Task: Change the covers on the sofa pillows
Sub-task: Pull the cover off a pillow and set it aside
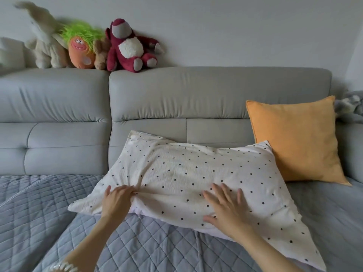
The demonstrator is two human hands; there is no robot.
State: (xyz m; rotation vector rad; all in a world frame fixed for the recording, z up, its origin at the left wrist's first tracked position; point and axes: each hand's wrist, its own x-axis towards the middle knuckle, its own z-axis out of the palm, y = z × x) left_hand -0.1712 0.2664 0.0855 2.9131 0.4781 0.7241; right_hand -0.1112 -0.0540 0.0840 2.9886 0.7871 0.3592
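Observation:
A long pillow in a cream cover with dark dots (186, 173) lies across the sofa seat, leaning toward the backrest. My left hand (116, 199) pinches a fold of that cover near its lower left edge, and the fabric bunches at my fingers. My right hand (224, 207) lies flat on the cover's front with fingers spread. A white inner pillow (141, 211) peeks out under the cover's lower edge between my hands. A square orange pillow (296, 140) leans on the backrest to the right, behind the dotted pillow's corner.
The grey sofa's backrest (176, 95) spans the view, and a blue-grey quilted throw (49, 213) covers the seat. Several plush toys (129, 48) sit along the top of the backrest at the left. Another grey plush (351, 107) lies at the far right.

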